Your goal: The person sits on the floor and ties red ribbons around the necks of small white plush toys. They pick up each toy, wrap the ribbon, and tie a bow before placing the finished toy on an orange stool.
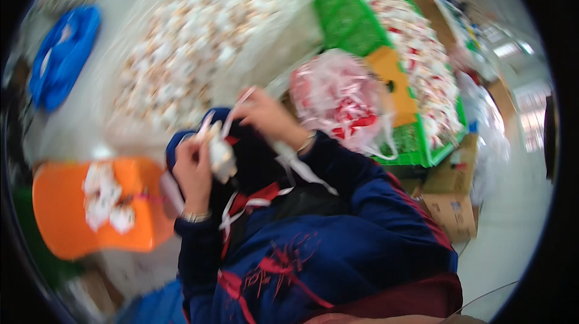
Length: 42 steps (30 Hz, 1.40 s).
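Note:
My left hand (193, 173) is closed on a small white-and-tan plush toy (222, 156), held above my lap. A pale pink ribbon (227, 124) rises from the top of the toy. Its upper end is pinched in the fingers of my right hand (268, 118), a little farther off and to the right. Motion blur hides the finer details of the toy. On my lap, just below it, lie red pieces (263, 195) and white ribbon strips (304, 170).
Ahead, a large clear plastic bag (265, 62) holds many similar plush toys (187, 40). To the right are a bag of pink and red ribbon (329, 92) and a green crate (347, 19) of toys. Several white toys (105, 200) rest on an orange stool (57, 203) at left.

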Each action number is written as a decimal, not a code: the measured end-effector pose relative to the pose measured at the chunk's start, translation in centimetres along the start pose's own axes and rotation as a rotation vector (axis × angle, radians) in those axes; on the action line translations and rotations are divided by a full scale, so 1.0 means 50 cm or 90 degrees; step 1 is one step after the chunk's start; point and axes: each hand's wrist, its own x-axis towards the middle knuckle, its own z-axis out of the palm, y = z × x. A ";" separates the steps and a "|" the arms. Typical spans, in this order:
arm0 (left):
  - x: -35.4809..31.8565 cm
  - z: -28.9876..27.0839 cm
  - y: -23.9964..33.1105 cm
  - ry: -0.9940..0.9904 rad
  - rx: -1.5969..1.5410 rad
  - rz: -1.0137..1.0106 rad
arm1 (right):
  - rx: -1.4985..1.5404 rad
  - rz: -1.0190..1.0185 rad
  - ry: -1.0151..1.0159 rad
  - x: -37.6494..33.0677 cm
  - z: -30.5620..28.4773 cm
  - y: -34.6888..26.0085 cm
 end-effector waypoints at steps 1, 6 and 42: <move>0.000 -0.003 0.022 -0.010 0.030 -0.007 | 0.132 0.074 0.032 -0.001 -0.016 0.011; -0.010 -0.001 -0.003 0.004 -0.077 0.022 | 0.094 0.153 0.081 -0.046 -0.045 0.034; -0.009 0.001 -0.002 -0.062 -0.208 -0.030 | -0.320 -0.291 -0.347 0.015 0.103 -0.109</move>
